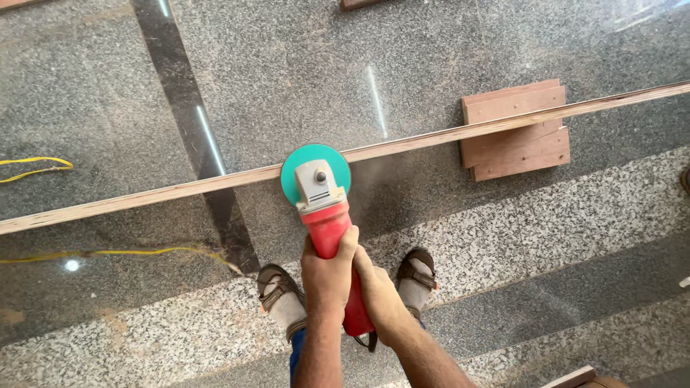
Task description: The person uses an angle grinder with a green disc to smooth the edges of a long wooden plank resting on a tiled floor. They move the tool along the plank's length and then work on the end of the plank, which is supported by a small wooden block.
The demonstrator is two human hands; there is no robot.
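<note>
Head view: both hands, left hand (327, 276) and right hand (379, 296), grip red grinder (327, 215) on wooden strip (180, 188).

Both hands grip a red angle grinder (332, 237): left hand (327, 276) forward, right hand (379, 298) behind. Beyond the fingers, its teal disc (298, 169) meets a long plywood strip (165, 192).

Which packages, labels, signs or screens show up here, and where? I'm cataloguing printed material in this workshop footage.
None can be made out: no package, sign or screen is in view.
The red angle grinder, held by the left hand and right hand, shows no readable label on its grey head or green disc.
The wooden strip, wood blocks and yellow cable look unmarked.
</note>
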